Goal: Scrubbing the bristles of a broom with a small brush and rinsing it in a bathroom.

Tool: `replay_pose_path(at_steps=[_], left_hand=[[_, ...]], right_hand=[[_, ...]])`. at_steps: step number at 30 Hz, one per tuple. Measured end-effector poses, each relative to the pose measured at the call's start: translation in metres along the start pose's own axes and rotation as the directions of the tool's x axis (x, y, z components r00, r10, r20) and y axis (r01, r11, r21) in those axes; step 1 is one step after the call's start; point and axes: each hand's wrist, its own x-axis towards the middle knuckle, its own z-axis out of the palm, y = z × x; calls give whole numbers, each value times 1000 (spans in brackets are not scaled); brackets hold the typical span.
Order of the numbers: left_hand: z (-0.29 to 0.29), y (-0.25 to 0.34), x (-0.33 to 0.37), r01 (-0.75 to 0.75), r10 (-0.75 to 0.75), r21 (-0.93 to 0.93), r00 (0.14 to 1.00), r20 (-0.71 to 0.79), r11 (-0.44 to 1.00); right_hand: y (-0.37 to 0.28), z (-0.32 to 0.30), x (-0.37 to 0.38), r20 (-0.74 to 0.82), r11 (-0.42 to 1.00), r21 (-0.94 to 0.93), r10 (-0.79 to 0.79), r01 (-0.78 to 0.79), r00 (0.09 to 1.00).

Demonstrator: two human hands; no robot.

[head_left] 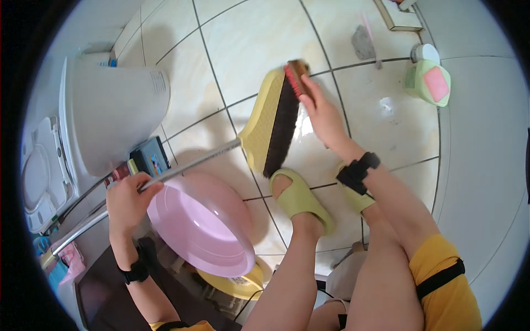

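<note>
Broom (260, 116) scrub over tiled floor (254, 36), looks like
Left hand (130, 201) grips the pole (193, 163), right hand (326, 118) holds a red-bristled brush (299, 71) at the dark bristles (281, 132); next stroke probably wants the pole steady.

Left head-worn fisheye: looks steeply down from above, close over tiled floor (406, 132).

Yellow, dark-bristled broom head (269, 121); brown, red-bristled brush (296, 75)
</note>
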Motion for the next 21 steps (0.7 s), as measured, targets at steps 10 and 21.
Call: replay_pose_path(at_steps=[10, 21], left_hand=[[-12, 14, 0, -73, 197, 340, 917, -346, 938], [-47, 30, 15, -25, 37, 115, 994, -103, 993]], right_hand=[[-20, -26, -16, 98, 988, 150, -34, 19, 995], [-32, -29, -26, 66, 922, 366, 107, -123, 992]])
